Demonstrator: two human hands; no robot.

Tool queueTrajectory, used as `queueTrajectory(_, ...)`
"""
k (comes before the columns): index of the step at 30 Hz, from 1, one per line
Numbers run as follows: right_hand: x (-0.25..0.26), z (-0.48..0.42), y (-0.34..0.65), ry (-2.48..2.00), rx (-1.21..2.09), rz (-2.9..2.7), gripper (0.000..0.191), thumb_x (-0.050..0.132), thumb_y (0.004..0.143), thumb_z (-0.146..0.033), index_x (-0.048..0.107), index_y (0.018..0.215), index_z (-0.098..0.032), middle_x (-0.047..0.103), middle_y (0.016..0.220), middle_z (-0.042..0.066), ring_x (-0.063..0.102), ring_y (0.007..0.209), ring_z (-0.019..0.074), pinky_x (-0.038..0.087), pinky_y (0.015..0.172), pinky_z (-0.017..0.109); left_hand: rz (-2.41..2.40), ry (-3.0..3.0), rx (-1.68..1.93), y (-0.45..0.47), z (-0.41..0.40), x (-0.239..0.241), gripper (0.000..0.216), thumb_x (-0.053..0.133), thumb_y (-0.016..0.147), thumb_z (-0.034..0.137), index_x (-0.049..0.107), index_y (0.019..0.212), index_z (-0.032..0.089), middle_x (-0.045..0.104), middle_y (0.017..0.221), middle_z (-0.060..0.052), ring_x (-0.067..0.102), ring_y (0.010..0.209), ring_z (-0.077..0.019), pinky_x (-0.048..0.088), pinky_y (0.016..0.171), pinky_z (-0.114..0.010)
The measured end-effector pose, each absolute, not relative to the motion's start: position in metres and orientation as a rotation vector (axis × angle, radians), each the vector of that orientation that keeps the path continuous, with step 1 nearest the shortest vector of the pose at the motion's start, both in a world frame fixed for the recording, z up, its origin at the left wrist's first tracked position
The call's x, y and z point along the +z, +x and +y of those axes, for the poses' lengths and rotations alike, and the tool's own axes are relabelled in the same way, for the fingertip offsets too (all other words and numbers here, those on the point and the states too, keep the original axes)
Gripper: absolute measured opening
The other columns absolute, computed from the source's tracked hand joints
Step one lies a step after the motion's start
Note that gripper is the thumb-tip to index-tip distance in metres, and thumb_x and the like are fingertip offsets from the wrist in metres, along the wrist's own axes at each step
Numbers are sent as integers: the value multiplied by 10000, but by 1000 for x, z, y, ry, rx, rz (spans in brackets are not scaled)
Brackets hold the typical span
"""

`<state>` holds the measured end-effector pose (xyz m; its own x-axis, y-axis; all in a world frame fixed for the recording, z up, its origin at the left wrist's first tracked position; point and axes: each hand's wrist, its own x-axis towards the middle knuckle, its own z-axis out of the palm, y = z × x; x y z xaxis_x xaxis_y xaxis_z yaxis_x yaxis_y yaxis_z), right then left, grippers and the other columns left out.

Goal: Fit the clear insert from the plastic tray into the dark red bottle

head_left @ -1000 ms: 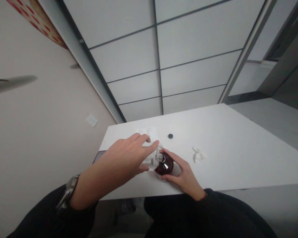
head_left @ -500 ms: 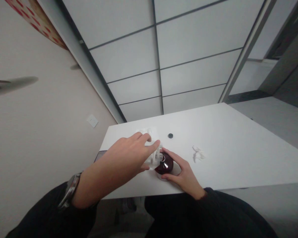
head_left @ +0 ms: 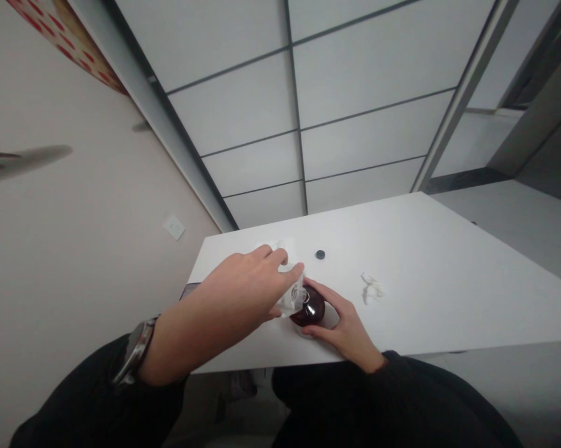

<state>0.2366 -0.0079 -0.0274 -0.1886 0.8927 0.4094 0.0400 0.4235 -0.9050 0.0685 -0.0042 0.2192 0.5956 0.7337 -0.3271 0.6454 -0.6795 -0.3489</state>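
Observation:
My left hand (head_left: pixel 247 289) grips a small clear plastic container (head_left: pixel 292 297) and holds it tipped against the mouth of a dark red-brown bottle (head_left: pixel 309 310). The bottle stands near the front edge of the white table (head_left: pixel 424 298). My right hand (head_left: pixel 345 323) wraps round the bottle's right side, thumb and fingers curled on it. A watch sits on my left wrist. The container's contents are too small to make out.
A small black cap (head_left: pixel 320 254) lies on the table behind the bottle. A crumpled white scrap (head_left: pixel 372 287) rests to the right. White packaging (head_left: pixel 280 249) lies behind my left hand. A wall with a socket (head_left: pixel 174 226) runs along the left.
Both hands stay on the container and the bottle. My left hand has tipped the clear container slightly further over the bottle's mouth.

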Motion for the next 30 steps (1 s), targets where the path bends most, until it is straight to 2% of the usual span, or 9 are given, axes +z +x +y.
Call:
queueTrajectory(15, -24, -9, 237, -848, 948, -1569, 771, 921, 778, -430, 623, 1467, -254, 662, 1463, 134, 633, 1360, 343, 487, 1190, 527, -1199, -2635, 768, 81, -2, 225, 631, 805, 939, 273, 535, 1504, 198, 658, 1397, -152, 654, 1241, -344, 581, 921, -439)
queueTrajectory(25, -23, -8, 236, -859, 932, -1568, 769, 922, 769, -461, 636, 1452, -255, 681, 1437, 131, 650, 1337, 343, 496, 1180, 529, -1175, -2612, 808, 91, 0, 229, 571, 823, 916, 256, 596, 1433, 173, 685, 1343, -158, 676, 1177, -345, 566, 835, -402)
queueTrajectory(30, -20, -8, 237, -851, 928, -1573, 753, 921, 771, -442, 645, 1445, -253, 689, 1426, 129, 658, 1327, 341, 504, 1173, 526, -1176, -2612, 798, 95, 0, 229, 509, 814, 904, 195, 629, 1377, 154, 701, 1301, -163, 694, 1136, -350, 563, 803, -401)
